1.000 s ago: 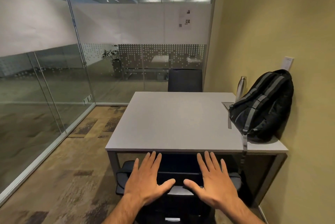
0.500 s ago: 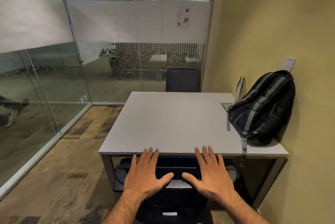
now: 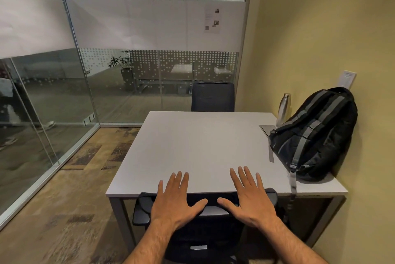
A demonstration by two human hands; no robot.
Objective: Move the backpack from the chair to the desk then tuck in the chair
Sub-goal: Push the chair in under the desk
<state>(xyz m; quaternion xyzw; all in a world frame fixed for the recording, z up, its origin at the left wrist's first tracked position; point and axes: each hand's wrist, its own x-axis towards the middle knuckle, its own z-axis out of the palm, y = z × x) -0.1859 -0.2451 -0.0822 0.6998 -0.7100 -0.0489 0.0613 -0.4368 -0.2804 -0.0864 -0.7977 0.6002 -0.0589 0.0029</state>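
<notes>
A black backpack with grey straps [image 3: 314, 135] leans against the yellow wall on the right side of the grey desk [image 3: 198, 148]; one strap dangles over the desk's front edge. The black office chair [image 3: 205, 231] stands at the desk's near edge, its seat hidden under the desktop and its armrests at the edge. My left hand [image 3: 175, 199] and my right hand [image 3: 250, 199] rest flat on top of the chair's backrest, fingers spread, fingertips reaching over the desk edge. Neither hand holds anything.
A steel water bottle [image 3: 283, 108] stands behind the backpack, by a recessed cable hatch [image 3: 267, 129]. A second dark chair [image 3: 212, 96] sits at the desk's far side. Glass walls [image 3: 64, 92] close the room at left and back; patterned carpet [image 3: 70, 188] lies left.
Both hands and the chair back have moved forward toward the desk; the fingertips now overlap the desktop edge and more of the chair is under the desk.
</notes>
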